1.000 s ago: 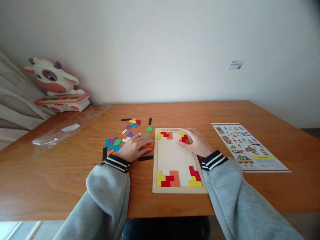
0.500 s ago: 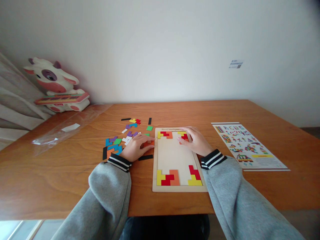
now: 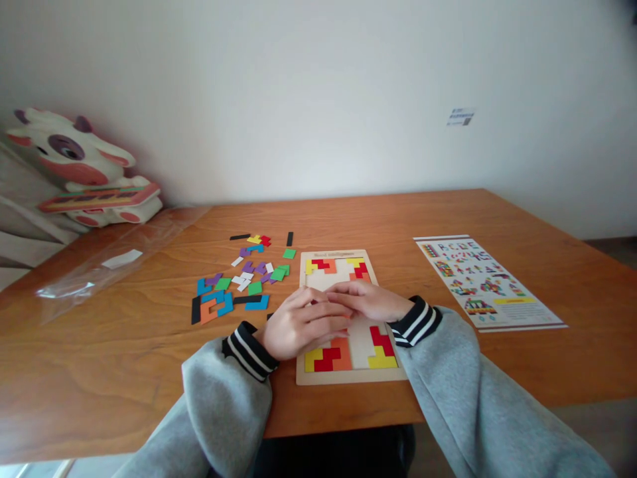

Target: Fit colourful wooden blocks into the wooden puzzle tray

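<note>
My left hand [image 3: 306, 324] is over the middle of a wooden puzzle board [image 3: 352, 380], its fingers curled together. Orange shows just under its fingertips, seemingly an orange puzzle piece mostly hidden by the fingers. From the other side my right hand [image 3: 372, 301] reaches in, fingers pressed together and meeting the left fingers; what they grip is hidden. In the board's lower left lie a yellow piece, a red piece [image 3: 327, 359] and an orange piece [image 3: 342, 358]. Red and yellow pieces [image 3: 383, 359] fill the lower right corner. More coloured pieces sit in both top corners.
Loose pieces in several colours, among them a green square [image 3: 255, 287] and a black bar [image 3: 195, 310], are scattered left of the board. A printed sheet [image 3: 490, 282] lies to the right. A cow toy keyboard [image 3: 99, 196] and clear plastic bag [image 3: 89, 282] occupy the far left.
My left hand has moved right from the loose pieces onto the board. My right hand has come down and left from the top right corner to meet it. The view has shifted slightly.
</note>
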Tool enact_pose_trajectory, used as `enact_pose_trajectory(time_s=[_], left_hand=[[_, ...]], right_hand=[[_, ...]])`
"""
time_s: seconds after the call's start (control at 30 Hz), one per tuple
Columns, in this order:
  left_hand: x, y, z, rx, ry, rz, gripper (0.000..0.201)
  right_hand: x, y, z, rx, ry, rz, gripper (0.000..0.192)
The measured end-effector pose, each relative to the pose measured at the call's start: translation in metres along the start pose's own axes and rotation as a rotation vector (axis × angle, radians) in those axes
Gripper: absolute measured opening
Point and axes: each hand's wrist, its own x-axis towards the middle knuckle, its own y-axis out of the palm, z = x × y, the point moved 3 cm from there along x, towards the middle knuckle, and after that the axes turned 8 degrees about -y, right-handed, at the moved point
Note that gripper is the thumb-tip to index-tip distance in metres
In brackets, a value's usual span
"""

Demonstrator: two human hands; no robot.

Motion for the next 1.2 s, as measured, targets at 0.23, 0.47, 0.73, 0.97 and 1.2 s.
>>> enact_pose_trajectory(time_s=[0.23, 0.47, 0.73, 0.97, 1.2], left_hand=[[0.0, 0.004, 0.001, 0.037, 0.029, 0.095, 0.023], [0.001, -0.003, -0.001, 0.076, 0.02, -0.041, 0.022], [0.001, -0.006, 0.005, 0.2, -0.122, -0.257, 0.023], [-0.001, -0.008, 0.011, 0.169, -0.16, -0.274, 0.022], [-0.003, -0.001, 0.018, 0.054, -0.214, -0.205, 0.027]], right_hand=[[-0.004, 0.0, -0.008, 0.194, 0.074, 0.015, 0.046], [-0.004, -0.007, -0.004, 0.319, 0.057, -0.076, 0.038], [-0.002, -0.012, 0.0, 0.448, 0.02, -0.257, 0.037], [-0.005, -0.016, 0.004, 0.49, 0.04, -0.27, 0.036], [-0.011, -0.017, 0.003, 0.384, 0.106, -0.055, 0.043]])
